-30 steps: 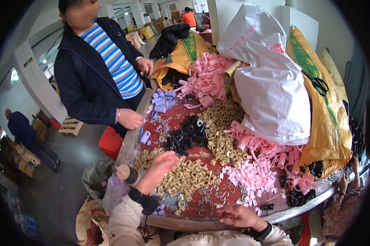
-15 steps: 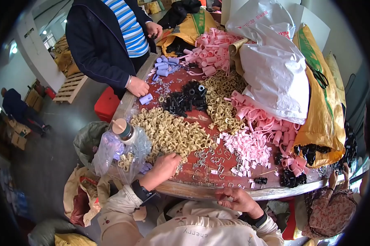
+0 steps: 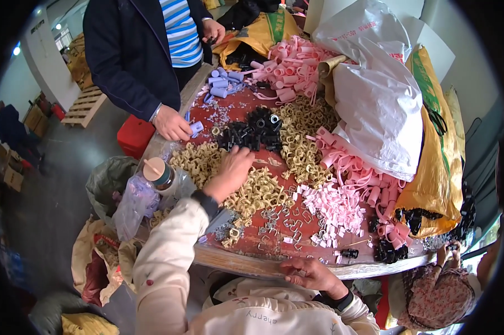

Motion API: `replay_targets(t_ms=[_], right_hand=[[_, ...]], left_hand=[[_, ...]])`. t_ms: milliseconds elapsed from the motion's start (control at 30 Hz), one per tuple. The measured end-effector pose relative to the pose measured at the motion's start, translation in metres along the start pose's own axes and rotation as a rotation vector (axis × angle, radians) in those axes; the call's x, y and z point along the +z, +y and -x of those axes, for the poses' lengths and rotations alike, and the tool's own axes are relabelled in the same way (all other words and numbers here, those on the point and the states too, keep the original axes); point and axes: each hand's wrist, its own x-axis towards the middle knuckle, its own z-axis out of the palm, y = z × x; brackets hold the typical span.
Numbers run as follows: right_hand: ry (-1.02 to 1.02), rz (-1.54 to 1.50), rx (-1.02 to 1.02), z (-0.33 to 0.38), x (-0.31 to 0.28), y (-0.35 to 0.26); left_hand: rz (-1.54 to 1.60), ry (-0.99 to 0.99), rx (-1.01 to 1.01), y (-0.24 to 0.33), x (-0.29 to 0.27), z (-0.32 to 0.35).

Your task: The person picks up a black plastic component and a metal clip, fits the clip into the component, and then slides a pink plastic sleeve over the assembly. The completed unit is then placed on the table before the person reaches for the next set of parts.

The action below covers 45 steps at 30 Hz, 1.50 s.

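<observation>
Apparently this is a reach for the black parts (image 3: 251, 134), heaped inward from the left edge of the bench (image 3: 224, 261). Your left hand (image 3: 234, 170) is half-curled at their near fringe; whether it grips one is hidden. Taking one would call for a fingertip pinch. They lie jumbled, long axes mixed, one ringed end facing up. Your right hand (image 3: 313, 274), loosely curled, is by the near edge, its hold unclear.

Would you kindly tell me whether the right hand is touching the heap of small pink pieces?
Apart. The head view shows a strip of red tabletop between the right hand and the near edge of the small pink pieces.
</observation>
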Motion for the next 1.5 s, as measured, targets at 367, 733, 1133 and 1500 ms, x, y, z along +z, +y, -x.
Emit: replay_targets(t_ms=[367, 733, 1133, 1500], right_hand=[[-0.006, -0.056, 0.052, -0.021, -0.018, 0.014], [-0.006, 0.668, -0.222, -0.097, -0.014, 0.01], [0.094, 0.854, -0.148, -0.115, 0.013, 0.038], [0.082, 0.645, -0.096, -0.104, 0.007, 0.025]], left_hand=[[0.067, -0.145, -0.107, -0.026, 0.019, -0.041], [1.634, -0.402, -0.505, 0.026, -0.048, 0.092], [2.157, -0.335, -0.679, 0.056, -0.022, 0.189], [2.054, -0.158, -0.605, 0.071, -0.016, 0.185]])
